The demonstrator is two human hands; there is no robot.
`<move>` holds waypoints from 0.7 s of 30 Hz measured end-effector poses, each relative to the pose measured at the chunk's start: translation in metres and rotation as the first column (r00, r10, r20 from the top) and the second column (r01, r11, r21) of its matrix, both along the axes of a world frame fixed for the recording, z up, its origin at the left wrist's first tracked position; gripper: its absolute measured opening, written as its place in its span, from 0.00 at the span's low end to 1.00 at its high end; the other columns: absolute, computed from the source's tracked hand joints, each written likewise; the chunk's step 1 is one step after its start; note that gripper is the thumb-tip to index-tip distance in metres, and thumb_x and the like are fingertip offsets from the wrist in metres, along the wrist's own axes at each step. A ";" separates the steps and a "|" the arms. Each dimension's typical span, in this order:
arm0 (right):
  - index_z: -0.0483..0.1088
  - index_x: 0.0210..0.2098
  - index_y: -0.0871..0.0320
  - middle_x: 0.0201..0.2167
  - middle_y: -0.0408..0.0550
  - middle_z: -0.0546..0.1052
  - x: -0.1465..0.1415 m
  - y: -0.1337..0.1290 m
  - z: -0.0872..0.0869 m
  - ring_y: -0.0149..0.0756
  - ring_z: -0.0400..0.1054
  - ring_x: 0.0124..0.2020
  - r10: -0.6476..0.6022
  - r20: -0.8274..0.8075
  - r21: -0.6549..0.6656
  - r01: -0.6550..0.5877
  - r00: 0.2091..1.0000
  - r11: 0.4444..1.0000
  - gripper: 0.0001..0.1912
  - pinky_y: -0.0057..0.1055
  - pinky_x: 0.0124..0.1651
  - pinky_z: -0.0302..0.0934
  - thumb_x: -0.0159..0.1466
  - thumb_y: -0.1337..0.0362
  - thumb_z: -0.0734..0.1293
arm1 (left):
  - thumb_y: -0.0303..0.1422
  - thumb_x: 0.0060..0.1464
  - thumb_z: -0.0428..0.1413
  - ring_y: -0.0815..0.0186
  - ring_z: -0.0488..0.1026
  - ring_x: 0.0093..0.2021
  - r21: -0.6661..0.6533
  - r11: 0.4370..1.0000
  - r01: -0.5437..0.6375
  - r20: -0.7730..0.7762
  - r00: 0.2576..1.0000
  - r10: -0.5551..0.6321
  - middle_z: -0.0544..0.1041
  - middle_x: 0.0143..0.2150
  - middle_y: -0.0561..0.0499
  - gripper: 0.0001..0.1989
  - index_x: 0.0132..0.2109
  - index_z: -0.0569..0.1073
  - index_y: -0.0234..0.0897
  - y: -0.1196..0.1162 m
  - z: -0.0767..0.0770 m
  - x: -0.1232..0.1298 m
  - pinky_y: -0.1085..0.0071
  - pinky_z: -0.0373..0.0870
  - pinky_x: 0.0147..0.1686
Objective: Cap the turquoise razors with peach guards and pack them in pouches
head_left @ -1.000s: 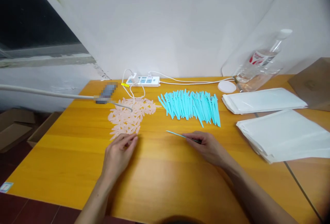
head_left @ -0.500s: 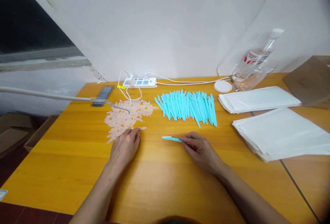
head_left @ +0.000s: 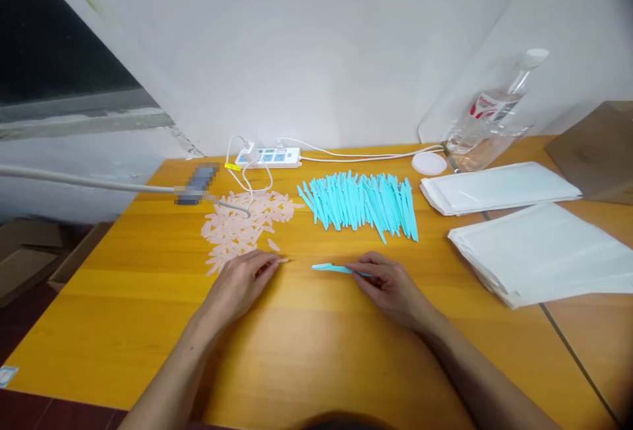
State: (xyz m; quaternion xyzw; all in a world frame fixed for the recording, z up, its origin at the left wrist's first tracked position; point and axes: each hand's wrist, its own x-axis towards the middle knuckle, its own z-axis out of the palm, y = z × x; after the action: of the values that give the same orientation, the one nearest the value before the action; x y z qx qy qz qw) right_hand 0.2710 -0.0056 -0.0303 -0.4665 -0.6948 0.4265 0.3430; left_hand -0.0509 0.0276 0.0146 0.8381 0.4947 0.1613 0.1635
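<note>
My left hand [head_left: 243, 283] pinches a small pale pink piece [head_left: 282, 260], whose tip points right. Just behind that hand, a spread pile of flat pink pieces [head_left: 237, 219] lies on the table, with one loose piece [head_left: 273, 245] at its right edge. In my right hand [head_left: 393, 288] is a turquoise knife-shaped piece [head_left: 329, 268], gripped at its right end and pointing left toward my left hand; the two held pieces are apart. A row of many similar turquoise pieces [head_left: 356, 200] lies behind my right hand.
A white power strip [head_left: 274, 157] with cables stands by the wall. A pixelated dark object [head_left: 198, 184] lies left. On the right are a round white lid [head_left: 428, 163], a clear bottle [head_left: 487, 113], white plastic packets [head_left: 544, 255] and a brown box [head_left: 596, 153]. A thick cable [head_left: 89, 181] crosses the left.
My left hand has moved slightly right and away from the pink pile, with a pink piece between its fingers. A loose pink piece now shows behind it. My right hand has barely moved.
</note>
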 end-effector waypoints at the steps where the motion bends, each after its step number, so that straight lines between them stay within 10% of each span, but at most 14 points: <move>1: 0.79 0.49 0.51 0.36 0.47 0.72 0.001 0.000 0.002 0.32 0.67 0.31 0.006 -0.004 -0.010 -0.006 1.000 1.000 0.14 0.28 0.30 0.59 0.71 0.60 0.62 | 0.34 0.66 0.53 0.64 0.79 0.41 0.002 1.000 0.018 0.071 0.997 -0.019 0.82 0.45 0.48 0.12 0.50 0.80 0.44 -0.002 -0.001 0.008 0.70 0.74 0.43; 7: 0.79 0.49 0.52 0.37 0.49 0.74 0.011 0.004 0.009 0.34 0.69 0.35 0.017 -0.002 -0.037 -0.017 1.000 0.999 0.15 0.28 0.31 0.60 0.71 0.59 0.63 | 0.28 0.65 0.55 0.67 0.76 0.41 0.102 0.995 0.019 0.320 0.946 -0.051 0.78 0.42 0.46 0.16 0.56 0.78 0.43 -0.016 -0.027 0.046 0.72 0.73 0.40; 21: 0.78 0.51 0.51 0.36 0.47 0.75 0.016 0.004 0.012 0.33 0.69 0.34 0.105 0.047 0.028 -0.107 0.993 0.994 0.14 0.28 0.35 0.61 0.71 0.61 0.63 | 0.25 0.64 0.55 0.67 0.74 0.40 0.187 0.980 0.073 0.351 0.926 -0.136 0.76 0.42 0.47 0.17 0.57 0.77 0.42 -0.030 -0.038 0.077 0.73 0.73 0.40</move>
State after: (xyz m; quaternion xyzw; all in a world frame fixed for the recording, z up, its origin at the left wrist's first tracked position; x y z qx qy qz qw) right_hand 0.2868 -0.0015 -0.0182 -0.4333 -0.7328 0.4226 0.3111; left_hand 0.0258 -0.0025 -0.0237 0.8302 0.3949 0.3459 0.1877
